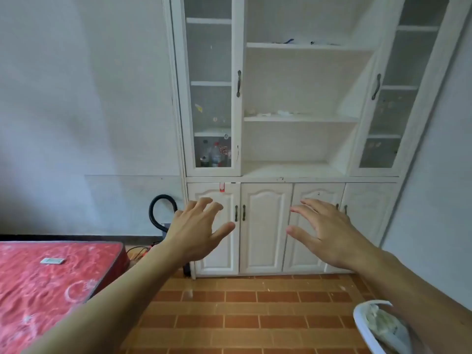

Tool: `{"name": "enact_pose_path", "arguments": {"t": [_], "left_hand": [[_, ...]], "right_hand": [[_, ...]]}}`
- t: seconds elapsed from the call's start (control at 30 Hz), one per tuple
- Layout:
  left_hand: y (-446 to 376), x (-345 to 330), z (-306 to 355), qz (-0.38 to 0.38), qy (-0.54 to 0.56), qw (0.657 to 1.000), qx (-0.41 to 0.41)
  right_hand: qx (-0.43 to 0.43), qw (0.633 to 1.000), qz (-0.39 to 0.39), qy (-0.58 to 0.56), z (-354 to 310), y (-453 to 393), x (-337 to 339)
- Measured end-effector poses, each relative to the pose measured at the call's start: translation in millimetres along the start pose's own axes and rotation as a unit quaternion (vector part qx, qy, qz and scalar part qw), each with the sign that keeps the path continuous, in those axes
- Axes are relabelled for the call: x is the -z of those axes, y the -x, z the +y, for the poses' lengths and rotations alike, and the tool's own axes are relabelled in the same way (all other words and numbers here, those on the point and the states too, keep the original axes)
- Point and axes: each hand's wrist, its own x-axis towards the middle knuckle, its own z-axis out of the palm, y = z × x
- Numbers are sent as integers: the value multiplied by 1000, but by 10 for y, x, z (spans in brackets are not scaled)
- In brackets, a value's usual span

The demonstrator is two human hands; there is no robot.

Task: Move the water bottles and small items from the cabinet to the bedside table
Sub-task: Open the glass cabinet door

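A tall white cabinet [291, 178] stands against the wall ahead. Behind its closed left glass door [212, 98], on the lowest shelf, stand clear water bottles [215, 155] with red caps beside some small items. Other small bits lie on the open middle shelves [283, 113]. My left hand [199, 231] and my right hand [324, 233] are both stretched out in front of me with fingers spread, holding nothing, level with the lower cabinet doors and well short of them.
A bed with a red mattress [51, 284] fills the lower left, a small flat box [52, 261] lying on it. A black hose [159, 213] and cables sit between bed and cabinet. A white bin [378, 325] with a bag stands at the lower right. The floor is brown tile.
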Motion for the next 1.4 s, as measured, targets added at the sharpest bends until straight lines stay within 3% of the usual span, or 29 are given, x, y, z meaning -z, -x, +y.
{"name": "enact_pose_path", "arguments": {"t": [0.53, 1.4], "left_hand": [[-2619, -566, -161, 6, -13, 999, 48], [-5783, -1317, -1452, 25, 23, 999, 26]], "right_hand": [[23, 999, 10, -41, 1315, -2627, -115], [42, 998, 24, -37, 1433, -6120, -752]]}}
